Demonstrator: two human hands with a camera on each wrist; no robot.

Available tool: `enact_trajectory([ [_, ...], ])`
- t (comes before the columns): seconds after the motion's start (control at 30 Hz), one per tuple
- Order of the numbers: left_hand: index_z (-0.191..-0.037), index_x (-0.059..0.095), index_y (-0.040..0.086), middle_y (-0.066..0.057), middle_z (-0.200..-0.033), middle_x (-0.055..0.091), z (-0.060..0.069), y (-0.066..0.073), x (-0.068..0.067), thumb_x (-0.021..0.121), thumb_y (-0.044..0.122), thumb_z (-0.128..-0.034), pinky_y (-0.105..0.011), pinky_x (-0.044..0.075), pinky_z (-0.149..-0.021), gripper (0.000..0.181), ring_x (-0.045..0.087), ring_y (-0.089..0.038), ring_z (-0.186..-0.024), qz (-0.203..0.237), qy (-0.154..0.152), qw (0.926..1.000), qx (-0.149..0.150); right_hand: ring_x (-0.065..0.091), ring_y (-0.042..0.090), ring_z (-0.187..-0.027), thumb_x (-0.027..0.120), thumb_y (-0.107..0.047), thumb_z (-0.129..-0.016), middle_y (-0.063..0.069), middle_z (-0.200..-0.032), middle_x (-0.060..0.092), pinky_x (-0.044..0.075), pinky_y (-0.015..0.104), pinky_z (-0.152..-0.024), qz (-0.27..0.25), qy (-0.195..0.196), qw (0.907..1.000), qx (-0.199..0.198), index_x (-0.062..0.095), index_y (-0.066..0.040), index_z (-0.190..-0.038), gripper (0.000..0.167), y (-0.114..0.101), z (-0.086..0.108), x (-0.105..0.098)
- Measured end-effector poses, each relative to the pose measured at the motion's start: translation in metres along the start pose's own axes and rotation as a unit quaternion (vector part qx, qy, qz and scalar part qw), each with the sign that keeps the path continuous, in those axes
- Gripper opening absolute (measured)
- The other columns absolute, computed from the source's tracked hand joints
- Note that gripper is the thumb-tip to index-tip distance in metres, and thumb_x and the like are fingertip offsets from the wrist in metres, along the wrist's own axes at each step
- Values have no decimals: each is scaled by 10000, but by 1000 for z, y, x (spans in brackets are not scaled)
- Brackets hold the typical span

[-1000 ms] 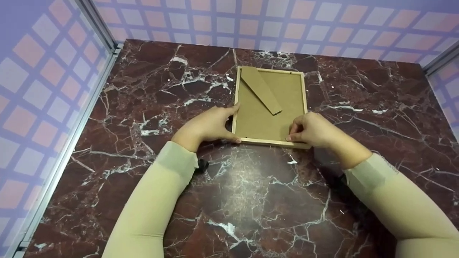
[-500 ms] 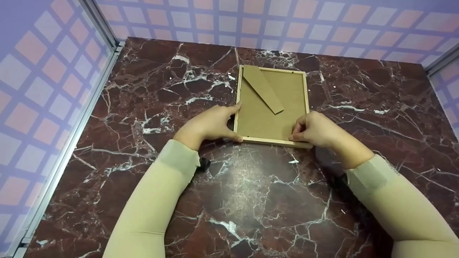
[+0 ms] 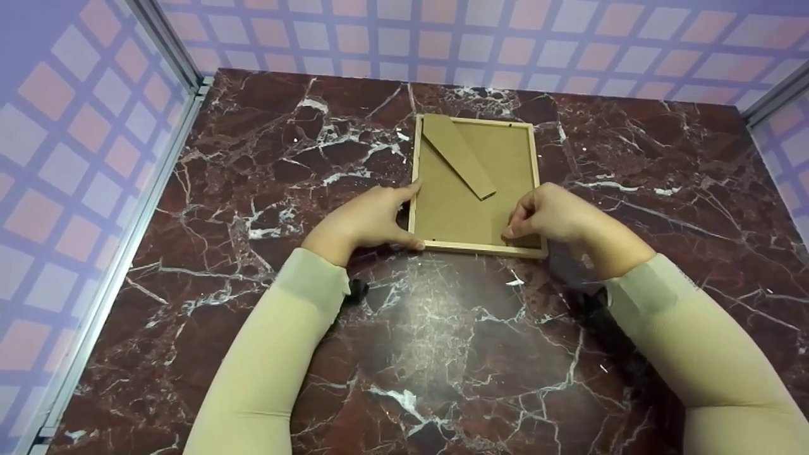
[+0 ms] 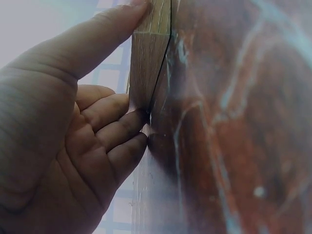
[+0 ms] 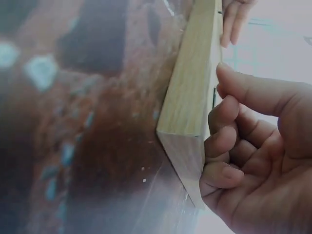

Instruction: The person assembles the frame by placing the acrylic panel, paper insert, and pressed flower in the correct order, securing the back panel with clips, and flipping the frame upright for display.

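Walls of pale pink and white squares on lilac (image 3: 341,38) enclosed a dark red, white-veined worktop (image 3: 430,354), with metal posts (image 3: 165,47) at the far corners. At 1 o'clock from the middle of the head view lay a light wooden frame (image 3: 483,249), flat, its brown backing board (image 3: 455,215) facing up. On that board a brown strip (image 3: 459,155) slanted from the 11 o'clock corner toward the centre. Small dark tabs (image 3: 510,125) showed near 1 and 7 o'clock on the rim. At 8 to 9 o'clock the left hand (image 3: 370,221) touched the frame, thumb and fingers spread apart along its side. At 4 o'clock the right hand (image 3: 559,212) rested against the corner, fingers curled in, thumb tip close to the index finger. Pale sleeves (image 3: 253,354) covered both arms.
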State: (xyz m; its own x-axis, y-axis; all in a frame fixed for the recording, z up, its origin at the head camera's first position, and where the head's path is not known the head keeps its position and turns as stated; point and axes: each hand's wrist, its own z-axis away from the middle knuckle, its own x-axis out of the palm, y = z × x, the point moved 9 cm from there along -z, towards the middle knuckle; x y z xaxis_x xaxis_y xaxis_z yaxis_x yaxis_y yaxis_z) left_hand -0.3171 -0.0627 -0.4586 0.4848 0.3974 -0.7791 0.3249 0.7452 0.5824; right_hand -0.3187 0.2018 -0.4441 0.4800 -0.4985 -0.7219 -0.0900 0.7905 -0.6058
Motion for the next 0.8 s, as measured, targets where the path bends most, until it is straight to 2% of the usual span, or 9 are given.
enact_trajectory([
  [0.17, -1809, 243, 141, -141, -1791, 477, -2, 1, 1, 983, 459, -863, -436, 408, -1392, 1243, 647, -275, -1434, 25, 12, 10000, 11, 692, 95, -832, 917, -222, -957, -33, -946, 857, 572, 214, -760, -772, 2, 9969, 161, 879, -61, -1024, 179, -7, -2, 8],
  [0.3, -1811, 241, 141, -145, -1790, 479, -2, -1, 0, 980, 469, -865, -453, 395, -1400, 1244, 612, -307, -1506, -5, 14, 10000, -38, 759, 132, -850, 898, -277, -982, 86, -1093, 881, 638, 228, -769, -843, -78, 9964, -94, 882, -94, -1178, 269, -28, -6, 23],
  [0.33, -1810, 242, 140, -144, -1793, 476, -3, -1, 0, 978, 476, -865, -458, 389, -1403, 1245, 578, -306, -1549, -10, 11, 10000, -38, 766, 141, -881, 898, -301, -981, 96, -1128, 883, 635, 230, -793, -716, -45, 9973, -172, 888, -123, -1184, 271, -34, -7, 26],
  [0.43, -1809, 243, 133, -146, -1791, 479, -2, 0, -1, 976, 472, -863, -460, 408, -1391, 1244, 606, -307, -1514, 31, 8, 10000, -20, 799, 192, -970, 901, -330, -978, 109, -1207, 879, 634, 258, -859, -635, -3, 9974, -338, 894, -151, -1184, 273, -49, -10, 38],
  [0.53, -1807, 245, 124, -148, -1792, 476, -1, -1, -2, 977, 464, -864, -453, 416, -1386, 1241, 623, -296, -1491, 48, 5, 10000, -14, 819, 234, -1019, 904, -347, -974, 101, -1188, 883, 629, 273, -888, -600, 92, 9972, -436, 901, -159, -1152, 259, -62, -16, 48],
  [0.7, -1808, 243, 126, -143, -1810, 444, 1, -2, -2, 972, 485, -870, -466, 383, -1408, 1241, 517, -314, -1625, 32, -21, 10000, -42, 842, 279, -977, 926, -289, -950, 115, -1075, 888, 618, 210, -805, -509, 277, 9966, -578, 908, -111, -1072, 216, -78, -25, 58],
  [0.8, -1809, 236, 133, -139, -1814, 439, -1, 0, -1, 969, 482, -875, -469, 392, -1403, 1238, 557, -298, -1582, 60, -42, 10000, -23, 846, 301, -948, 945, -274, -926, 114, -1008, 885, 587, 173, -747, -271, 399, 9969, -628, 913, -94, -1016, 204, -82, -26, 59],
])
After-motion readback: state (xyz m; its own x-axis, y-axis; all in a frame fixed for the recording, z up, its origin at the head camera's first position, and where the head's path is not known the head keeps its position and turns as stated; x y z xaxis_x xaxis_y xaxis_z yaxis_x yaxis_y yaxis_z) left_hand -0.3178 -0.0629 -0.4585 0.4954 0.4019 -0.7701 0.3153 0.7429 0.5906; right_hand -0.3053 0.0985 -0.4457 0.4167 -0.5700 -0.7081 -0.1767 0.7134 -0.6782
